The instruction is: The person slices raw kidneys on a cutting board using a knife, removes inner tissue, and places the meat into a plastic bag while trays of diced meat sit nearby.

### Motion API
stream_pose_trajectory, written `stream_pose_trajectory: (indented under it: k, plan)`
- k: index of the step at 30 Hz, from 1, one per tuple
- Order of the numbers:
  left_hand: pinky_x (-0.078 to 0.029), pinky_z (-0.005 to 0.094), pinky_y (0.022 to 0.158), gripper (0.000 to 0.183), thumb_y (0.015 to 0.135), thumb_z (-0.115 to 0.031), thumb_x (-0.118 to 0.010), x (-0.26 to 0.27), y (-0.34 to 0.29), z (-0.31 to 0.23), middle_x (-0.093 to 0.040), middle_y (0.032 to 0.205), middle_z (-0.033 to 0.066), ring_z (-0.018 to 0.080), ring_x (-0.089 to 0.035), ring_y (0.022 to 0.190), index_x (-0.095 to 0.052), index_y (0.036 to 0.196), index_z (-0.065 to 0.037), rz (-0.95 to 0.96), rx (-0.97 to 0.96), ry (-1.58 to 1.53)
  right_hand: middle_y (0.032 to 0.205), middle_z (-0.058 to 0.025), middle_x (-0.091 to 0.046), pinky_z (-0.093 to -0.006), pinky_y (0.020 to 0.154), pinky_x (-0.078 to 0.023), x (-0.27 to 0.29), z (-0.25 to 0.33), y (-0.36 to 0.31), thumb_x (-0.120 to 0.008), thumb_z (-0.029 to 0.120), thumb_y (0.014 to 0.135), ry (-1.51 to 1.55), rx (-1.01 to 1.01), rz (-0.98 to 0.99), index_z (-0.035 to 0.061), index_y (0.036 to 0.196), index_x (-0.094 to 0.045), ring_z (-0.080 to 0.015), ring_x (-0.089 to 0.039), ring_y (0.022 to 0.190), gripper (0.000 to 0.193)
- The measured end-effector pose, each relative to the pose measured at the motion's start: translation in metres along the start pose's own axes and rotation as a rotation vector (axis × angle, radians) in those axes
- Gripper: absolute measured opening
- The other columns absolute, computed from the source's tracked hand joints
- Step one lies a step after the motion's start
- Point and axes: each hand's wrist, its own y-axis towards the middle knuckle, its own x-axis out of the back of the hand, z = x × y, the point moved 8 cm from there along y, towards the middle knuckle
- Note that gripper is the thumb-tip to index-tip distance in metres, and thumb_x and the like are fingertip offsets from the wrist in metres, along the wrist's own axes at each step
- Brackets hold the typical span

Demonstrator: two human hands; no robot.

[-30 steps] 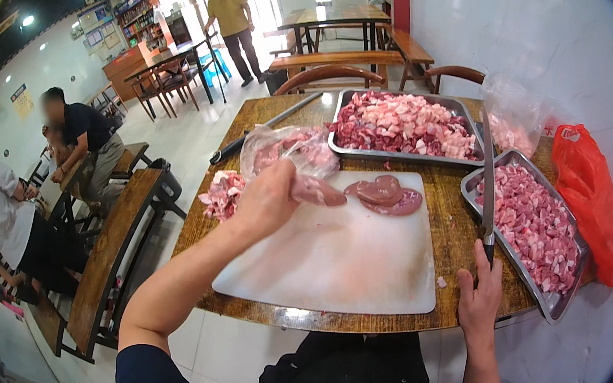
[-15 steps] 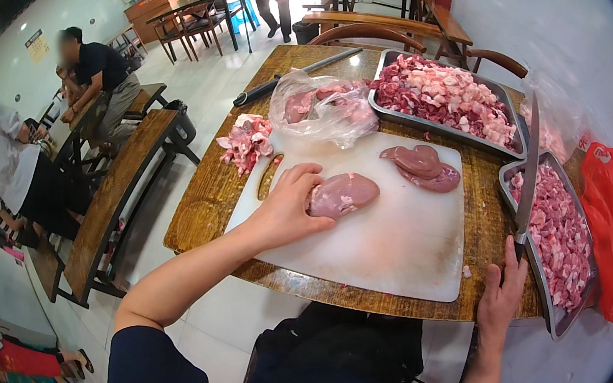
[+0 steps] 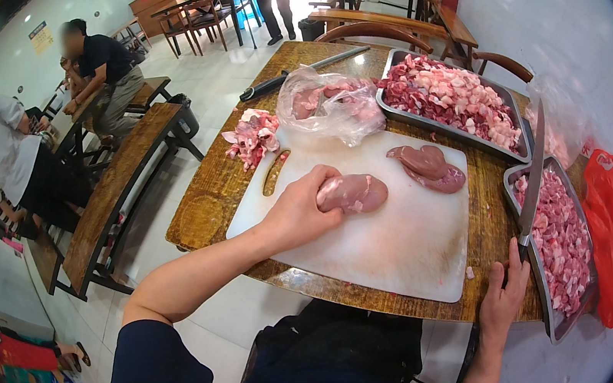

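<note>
My left hand [image 3: 301, 211] is closed around one end of a smooth, oval, pinkish-brown piece of meat [image 3: 365, 193] on a white cutting board [image 3: 385, 258]. Pale bits of fat show on its surface. Farther right on the board lie darker, folded pieces of meat [image 3: 431, 167], apart from my hands. Beside the table's right edge, my right hand [image 3: 504, 293] grips the handle of a long knife [image 3: 534, 181]. Its blade points up and away, passing over the edge of a metal tray [image 3: 554, 321] of diced meat. My palm partly hides the handle.
A larger metal tray [image 3: 462, 138] of cut meat stands behind the board. Nearby are a clear bag [image 3: 348, 128] with meat, fatty scraps [image 3: 253, 138] and a sharpening rod [image 3: 339, 57]. A red plastic bag [image 3: 608, 237] hangs at right. People and benches are at far left.
My left hand has shifted slightly nearer, and the piece of meat has turned a little in its grasp. My right hand and the knife look nearly unmoved.
</note>
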Motion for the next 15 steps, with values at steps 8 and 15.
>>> stream_pose_trajectory:
  k: [8,15]
  plan:
    - [-0.054,0.0287,0.078,0.046,0.075,-0.008,-0.068,0.092,-0.01,0.01,-0.065,0.099,0.0073,0.0132,-0.064,0.088,-0.057,0.119,-0.002,-0.294,0.169,-0.292,0.099,-0.0141,-0.049,-0.035,0.079,-0.044,0.002,0.009,-0.004,-0.05,-0.006,0.09,0.095,0.102,0.035,0.0072,0.144,-0.049,-0.0266,-0.05,0.087,0.056]
    - [-0.051,0.0286,0.084,0.044,0.08,-0.008,-0.065,0.165,-0.015,0.056,-0.062,0.102,0.006,0.0136,-0.061,0.096,-0.051,0.121,-0.001,-0.497,0.214,-0.119,0.102,-0.0157,-0.065,-0.0352,0.081,-0.052,-0.014,0.1,-0.02,-0.064,-0.003,0.08,0.379,0.172,0.374,0.0033,0.138,-0.054,-0.0273,-0.066,0.089,0.059]
